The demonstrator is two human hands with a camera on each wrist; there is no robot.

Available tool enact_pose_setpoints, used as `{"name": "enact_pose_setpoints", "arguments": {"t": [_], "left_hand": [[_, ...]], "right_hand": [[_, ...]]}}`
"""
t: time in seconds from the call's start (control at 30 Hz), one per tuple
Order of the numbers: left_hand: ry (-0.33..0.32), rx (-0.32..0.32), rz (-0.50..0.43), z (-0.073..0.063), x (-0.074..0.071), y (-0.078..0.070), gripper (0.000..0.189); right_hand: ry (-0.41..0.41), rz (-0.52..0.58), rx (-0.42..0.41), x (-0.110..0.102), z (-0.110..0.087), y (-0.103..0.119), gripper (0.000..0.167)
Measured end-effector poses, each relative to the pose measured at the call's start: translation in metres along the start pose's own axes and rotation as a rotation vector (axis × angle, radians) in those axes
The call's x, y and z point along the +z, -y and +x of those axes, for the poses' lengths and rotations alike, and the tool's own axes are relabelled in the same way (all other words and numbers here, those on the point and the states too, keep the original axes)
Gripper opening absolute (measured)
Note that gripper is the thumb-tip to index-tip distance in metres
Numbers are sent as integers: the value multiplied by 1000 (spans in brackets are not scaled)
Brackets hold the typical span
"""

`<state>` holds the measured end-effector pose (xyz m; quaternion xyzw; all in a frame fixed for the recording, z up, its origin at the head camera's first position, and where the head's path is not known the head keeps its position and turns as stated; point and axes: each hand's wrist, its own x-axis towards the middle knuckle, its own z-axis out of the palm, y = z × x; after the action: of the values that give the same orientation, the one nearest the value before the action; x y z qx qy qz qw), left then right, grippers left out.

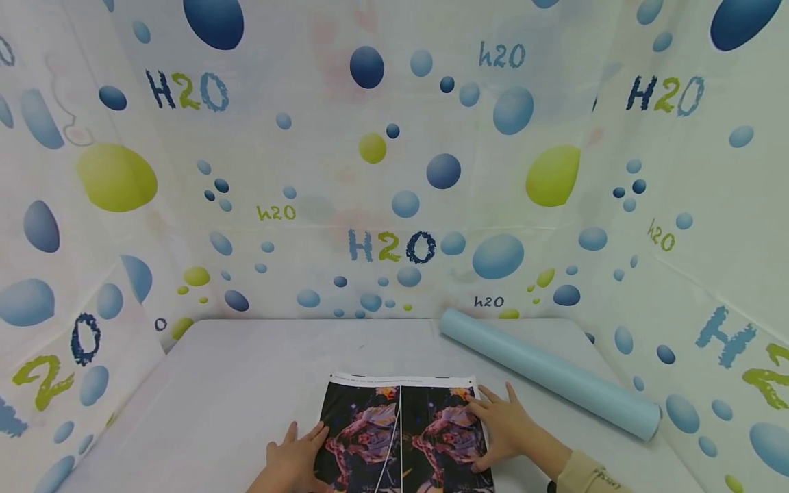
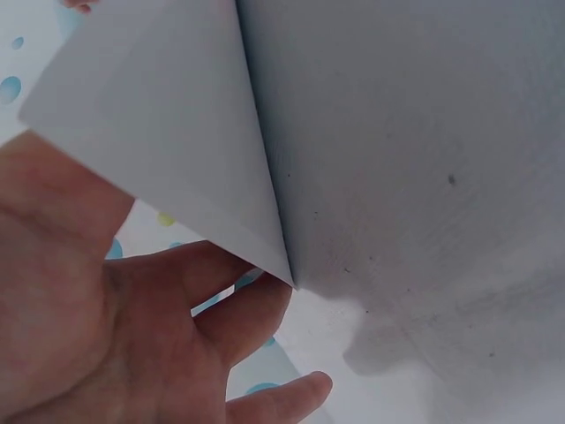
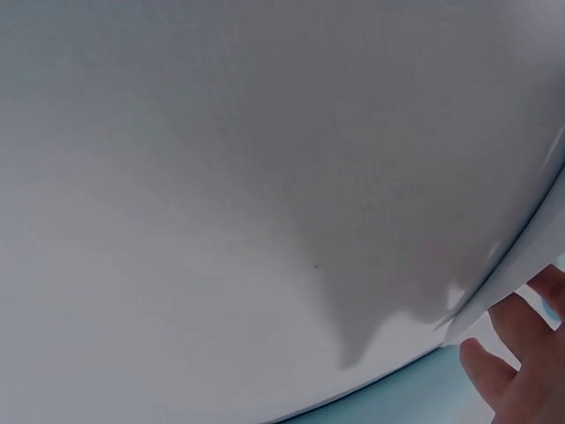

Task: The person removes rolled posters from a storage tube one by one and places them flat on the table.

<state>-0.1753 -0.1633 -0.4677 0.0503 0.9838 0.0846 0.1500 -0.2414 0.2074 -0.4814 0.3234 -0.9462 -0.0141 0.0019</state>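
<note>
A printed sheet (image 1: 364, 438) with two dark, colorful pictures side by side and a white top margin is in front of me at the bottom of the head view. My left hand (image 1: 294, 457) holds its left edge, fingers spread. At the right edge, my right hand (image 1: 508, 428) holds it with index finger and thumb over the border. The left wrist view shows the sheet's white underside (image 2: 150, 115) angled up from the table, the left hand (image 2: 168, 318) along its edge, fingertips partly hidden behind it. In the right wrist view, right-hand fingers (image 3: 521, 344) meet the sheet's edge.
A light blue roll (image 1: 548, 373) lies diagonally on the white table (image 1: 246, 370), right of the sheet. Curtains (image 1: 394, 171) printed with blue and green drops and H2O lettering surround the back and sides. Some dark object (image 1: 551, 487) shows under the right sleeve.
</note>
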Motion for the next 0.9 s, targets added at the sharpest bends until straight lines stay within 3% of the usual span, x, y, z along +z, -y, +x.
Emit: {"name": "enact_pose_setpoints", "arguments": {"t": [0.4, 0.9], "left_hand": [[-19, 21, 8, 0, 1, 4, 94], [-7, 3, 31, 0, 5, 3, 97]], "right_hand": [[80, 107, 25, 1, -1, -8, 101], [77, 179, 14, 9, -6, -15, 114]]}}
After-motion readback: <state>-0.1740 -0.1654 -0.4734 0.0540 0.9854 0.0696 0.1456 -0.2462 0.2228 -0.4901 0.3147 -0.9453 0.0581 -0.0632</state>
